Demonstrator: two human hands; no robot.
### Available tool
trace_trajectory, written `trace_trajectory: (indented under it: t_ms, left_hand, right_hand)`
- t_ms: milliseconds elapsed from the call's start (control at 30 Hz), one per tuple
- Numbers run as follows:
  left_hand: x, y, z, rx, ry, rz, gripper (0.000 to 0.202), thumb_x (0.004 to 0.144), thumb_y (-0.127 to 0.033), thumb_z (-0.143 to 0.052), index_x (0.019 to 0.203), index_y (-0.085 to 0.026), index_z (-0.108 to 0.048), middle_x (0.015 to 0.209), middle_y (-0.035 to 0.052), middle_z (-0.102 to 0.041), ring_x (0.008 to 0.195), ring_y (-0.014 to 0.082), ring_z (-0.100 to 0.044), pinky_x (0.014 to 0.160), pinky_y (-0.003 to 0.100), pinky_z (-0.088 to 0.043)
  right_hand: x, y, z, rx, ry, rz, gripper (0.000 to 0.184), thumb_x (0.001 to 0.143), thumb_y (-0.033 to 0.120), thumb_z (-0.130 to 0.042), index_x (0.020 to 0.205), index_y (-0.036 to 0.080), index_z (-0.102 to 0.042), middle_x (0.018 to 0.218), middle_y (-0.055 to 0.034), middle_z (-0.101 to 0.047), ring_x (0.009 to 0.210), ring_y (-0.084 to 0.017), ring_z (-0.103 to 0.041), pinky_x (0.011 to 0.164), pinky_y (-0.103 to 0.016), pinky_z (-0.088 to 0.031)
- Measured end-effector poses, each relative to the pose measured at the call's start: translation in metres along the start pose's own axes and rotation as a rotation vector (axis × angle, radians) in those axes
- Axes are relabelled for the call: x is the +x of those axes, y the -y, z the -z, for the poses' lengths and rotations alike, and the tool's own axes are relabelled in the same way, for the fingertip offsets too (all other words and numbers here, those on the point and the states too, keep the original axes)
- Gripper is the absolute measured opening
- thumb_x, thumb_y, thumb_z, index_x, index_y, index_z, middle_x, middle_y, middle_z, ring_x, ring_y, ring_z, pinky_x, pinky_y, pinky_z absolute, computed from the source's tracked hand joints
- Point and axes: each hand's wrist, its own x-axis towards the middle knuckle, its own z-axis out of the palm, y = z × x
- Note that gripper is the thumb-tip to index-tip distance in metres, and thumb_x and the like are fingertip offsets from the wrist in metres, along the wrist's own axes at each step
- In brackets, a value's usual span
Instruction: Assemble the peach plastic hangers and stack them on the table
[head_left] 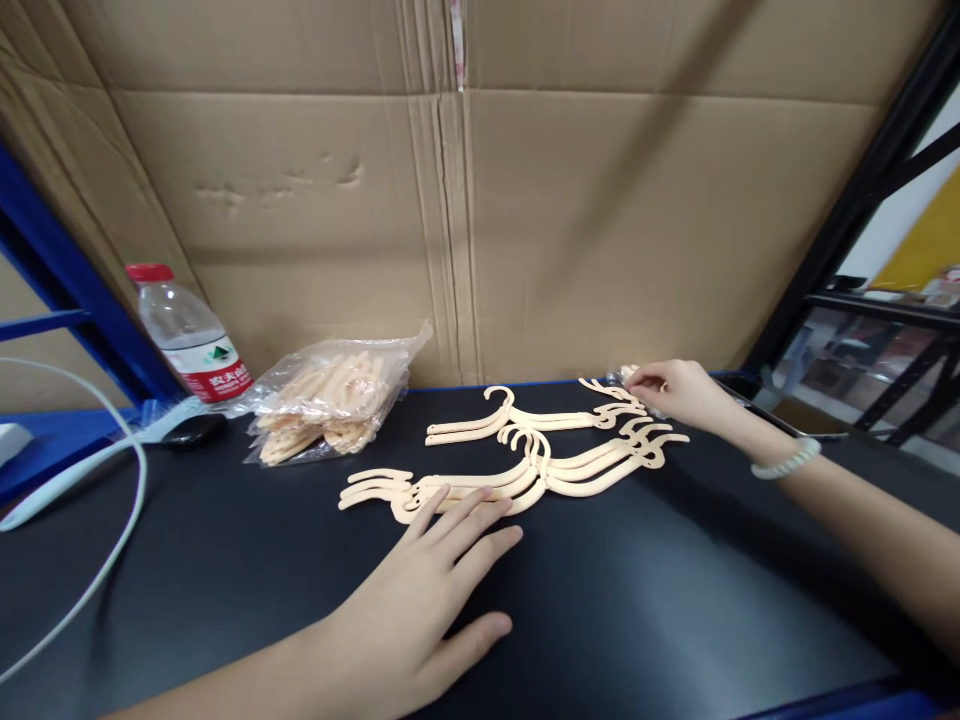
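Several cream folding clothes hangers (pixel 592 480) lie flat and overlapping on the black table. My left hand (pixel 427 590) rests with fingers spread, its fingertips on the arms of the front hangers. Behind them lies another hanger (pixel 551 422), its hook pointing toward the cardboard. At the back right, my right hand (pixel 679 395), with a beaded bracelet (pixel 787 460) on the wrist, bends its fingers together over a small heap of cream pieces and clear plastic (pixel 622 375). What those fingers grip is hidden. To the left sits a clear bag of cream hanger parts (pixel 334 395).
A red-capped water bottle (pixel 191 335) leans at the back left, near a black object (pixel 193 431) and a white strap-like item (pixel 97 465). A white cable (pixel 139 490) loops along the left edge. Cardboard (pixel 600 200) walls the back; a dark tray (pixel 780 410) stands behind my right wrist.
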Motion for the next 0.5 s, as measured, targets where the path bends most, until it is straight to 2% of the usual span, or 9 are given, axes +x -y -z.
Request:
trace_trajectory:
  t_ms: [67,167,300,367,500]
  left_hand:
    - [0.000,0.000,-0.001,0.003,-0.009,-0.004,0.048,0.088,-0.024,-0.057,0.136,-0.026,-0.049,0.145,0.0076,-0.048,0.137,0.0310,-0.037,0.114,0.056,-0.024]
    - [0.000,-0.001,-0.001,0.012,-0.011,-0.016,0.047,0.088,-0.023,-0.057,0.135,-0.025,-0.050,0.144,0.0091,-0.049,0.136,0.0317,-0.038,0.114,0.057,-0.023]
    - [0.000,-0.002,0.001,0.017,-0.002,-0.017,0.046,0.089,-0.025,-0.056,0.134,-0.025,-0.050,0.144,0.0091,-0.048,0.136,0.0313,-0.038,0.114,0.057,-0.023]
    - [0.000,-0.002,0.001,0.015,-0.007,-0.017,0.045,0.089,-0.024,-0.055,0.134,-0.025,-0.050,0.144,0.0093,-0.048,0.135,0.0314,-0.039,0.113,0.058,-0.024]
    - [0.000,0.000,-0.001,0.002,-0.026,-0.027,0.047,0.088,-0.023,-0.056,0.134,-0.025,-0.049,0.142,0.0103,-0.050,0.134,0.0315,-0.040,0.114,0.057,-0.023]
  right_hand:
    - [0.016,-0.015,-0.004,-0.029,0.032,-0.021,0.022,0.083,0.019,-0.053,0.085,0.015,-0.074,0.081,-0.0075,-0.073,0.074,-0.021,-0.066,0.068,-0.028,-0.044]
    - [0.036,-0.025,-0.011,-0.058,0.108,-0.023,0.020,0.081,0.017,-0.055,0.083,0.014,-0.075,0.082,-0.0081,-0.074,0.076,-0.021,-0.066,0.068,-0.028,-0.044]
    - [0.055,-0.026,-0.021,-0.100,0.229,-0.036,0.013,0.079,0.023,-0.064,0.074,0.015,-0.073,0.073,-0.0064,-0.072,0.070,-0.019,-0.064,0.065,-0.027,-0.044]
    - [0.060,-0.027,-0.025,-0.120,0.273,-0.045,0.017,0.080,0.029,-0.067,0.071,0.015,-0.070,0.068,-0.0038,-0.069,0.066,-0.017,-0.062,0.065,-0.029,-0.045]
    - [0.063,-0.027,-0.028,-0.134,0.276,-0.063,0.022,0.081,0.036,-0.068,0.074,0.015,-0.066,0.067,0.0000,-0.065,0.065,-0.016,-0.060,0.068,-0.031,-0.047]
